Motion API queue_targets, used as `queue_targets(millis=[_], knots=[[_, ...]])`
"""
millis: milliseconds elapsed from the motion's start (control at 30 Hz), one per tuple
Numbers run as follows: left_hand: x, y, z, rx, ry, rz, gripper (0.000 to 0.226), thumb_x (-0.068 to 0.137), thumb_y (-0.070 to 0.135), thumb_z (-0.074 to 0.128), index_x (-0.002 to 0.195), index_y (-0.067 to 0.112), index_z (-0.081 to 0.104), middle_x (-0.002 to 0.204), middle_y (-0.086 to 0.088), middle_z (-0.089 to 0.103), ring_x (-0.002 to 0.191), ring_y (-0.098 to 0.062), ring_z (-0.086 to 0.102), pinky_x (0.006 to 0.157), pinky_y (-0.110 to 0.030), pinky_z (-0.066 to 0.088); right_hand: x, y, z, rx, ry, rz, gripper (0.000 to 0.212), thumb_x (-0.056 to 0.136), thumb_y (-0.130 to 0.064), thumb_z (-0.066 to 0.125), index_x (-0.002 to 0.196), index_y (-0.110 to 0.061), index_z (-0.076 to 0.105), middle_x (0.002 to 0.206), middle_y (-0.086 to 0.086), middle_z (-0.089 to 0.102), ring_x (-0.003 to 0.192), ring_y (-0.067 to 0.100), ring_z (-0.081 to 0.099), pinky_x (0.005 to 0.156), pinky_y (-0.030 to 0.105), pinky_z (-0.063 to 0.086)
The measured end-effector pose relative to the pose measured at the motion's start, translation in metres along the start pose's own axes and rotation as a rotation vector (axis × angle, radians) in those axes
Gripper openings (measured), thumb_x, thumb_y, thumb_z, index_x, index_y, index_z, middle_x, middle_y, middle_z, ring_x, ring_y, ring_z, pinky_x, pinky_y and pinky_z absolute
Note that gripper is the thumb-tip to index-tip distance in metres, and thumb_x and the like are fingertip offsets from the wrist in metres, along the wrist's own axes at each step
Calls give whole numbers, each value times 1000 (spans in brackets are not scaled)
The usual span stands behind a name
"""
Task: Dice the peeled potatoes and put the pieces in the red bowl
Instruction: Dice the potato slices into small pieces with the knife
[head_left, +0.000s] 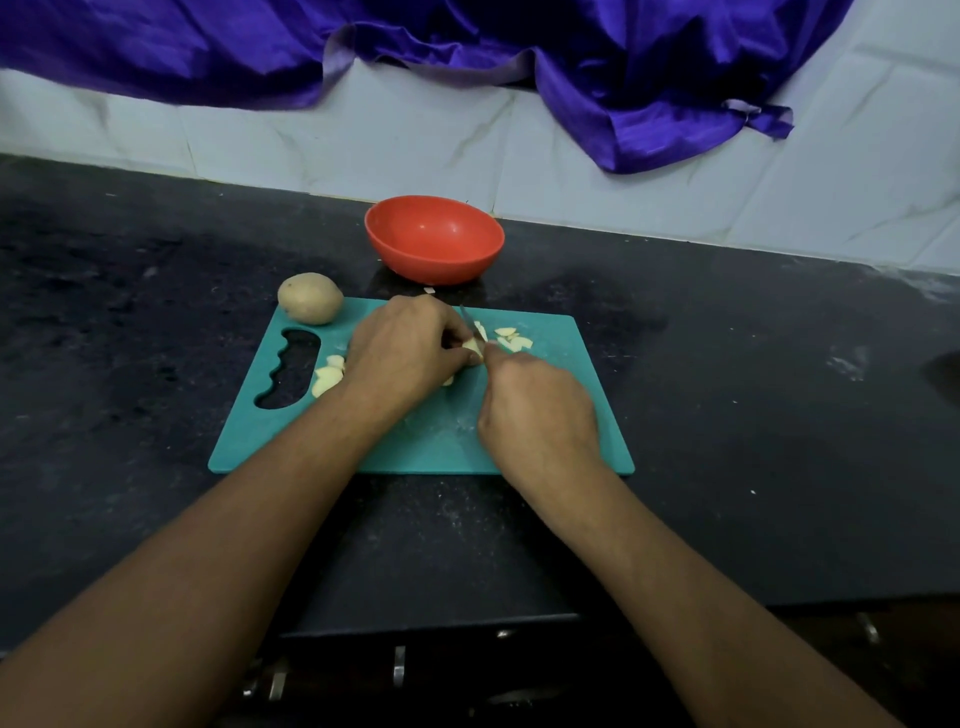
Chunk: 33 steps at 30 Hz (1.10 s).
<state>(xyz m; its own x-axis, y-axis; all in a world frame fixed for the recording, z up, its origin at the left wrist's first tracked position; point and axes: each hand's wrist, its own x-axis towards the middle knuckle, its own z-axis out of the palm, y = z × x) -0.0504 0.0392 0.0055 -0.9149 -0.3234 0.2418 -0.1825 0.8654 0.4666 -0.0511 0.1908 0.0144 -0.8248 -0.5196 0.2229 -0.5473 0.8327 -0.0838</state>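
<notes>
knife (469, 323) handle hidden inside right grip (540, 415)

- Potato piece (471, 347): pale, peeled, already cut small, pinched under the fingertips of the left hand (402, 345), with the knife (470, 325) blade at its right side.
- Cut pieces (513, 339): pale slices lying flat, just right of the grip, past the blade.
- Second heap (328, 375): more pale slices, left of the grip, beside the left wrist.
- Whole potato (310, 298): tan, rounded, lying on its side, beyond and left of the grip.
- Red bowl (434, 239): upright, glossy, straight beyond the grip.
</notes>
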Motion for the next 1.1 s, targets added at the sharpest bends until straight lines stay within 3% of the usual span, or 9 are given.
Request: queue_targets(millis=[300, 400, 533, 633, 767, 933, 1100], knots=[[-1, 0, 0, 0, 25, 3, 25, 83, 45, 81, 107, 37, 78, 99, 12, 76, 94, -13, 68, 71, -31, 47, -8, 6, -2, -81, -43, -49, 54, 101, -15, 47, 155, -23, 39, 109, 0, 63, 86, 22, 60, 64, 35, 39], [-2, 1, -1, -8, 11, -1, 22, 84, 45, 81, 105, 39, 79, 97, 12, 76, 93, -13, 67, 72, -32, 50, -11, 21, -5, 151, -39, 23, 45, 101, -21, 47, 144, -31, 56, 104, 1, 69, 88, 24, 65, 71, 36, 51], [-3, 1, -2, -22, -3, -6, 21, 86, 43, 79, 107, 40, 78, 103, 13, 76, 99, -14, 67, 80, -37, 55, -8, 35, -4, 435, 6, 122, 39, 100, -22, 51, 134, -32, 66, 81, -3, 71, 61, 13, 58, 62, 31, 50], [-3, -1, -1, -57, 9, -20, 24, 84, 41, 81, 108, 37, 78, 100, 15, 76, 99, -11, 68, 83, -38, 56, -9, 28, -3, 408, 40, 96, 40, 100, -23, 49, 136, -29, 64, 92, -2, 73, 73, 18, 64, 68, 35, 54], [-3, -4, 1, -120, 28, -25, 19, 79, 37, 85, 95, 34, 77, 82, 19, 72, 84, -1, 67, 79, -38, 58, -5, 14, -2, 296, 56, 38, 43, 100, -22, 47, 139, -33, 60, 102, 1, 71, 93, 25, 66, 73, 37, 52], [-3, -4, 1, -89, 32, 7, 18, 81, 38, 84, 77, 44, 67, 80, 21, 69, 83, -3, 65, 72, -35, 56, -1, 5, 2, 171, 24, 33, 43, 100, -20, 45, 141, -31, 54, 102, -1, 64, 90, 24, 62, 64, 34, 41], [-1, -6, 3, -70, 30, 5, 6, 83, 38, 82, 85, 39, 76, 80, 20, 68, 84, -6, 64, 66, -30, 47, -2, -3, 2, -3, 3, -5, 49, 100, -16, 47, 149, -19, 45, 112, 3, 64, 95, 27, 65, 64, 35, 37]])
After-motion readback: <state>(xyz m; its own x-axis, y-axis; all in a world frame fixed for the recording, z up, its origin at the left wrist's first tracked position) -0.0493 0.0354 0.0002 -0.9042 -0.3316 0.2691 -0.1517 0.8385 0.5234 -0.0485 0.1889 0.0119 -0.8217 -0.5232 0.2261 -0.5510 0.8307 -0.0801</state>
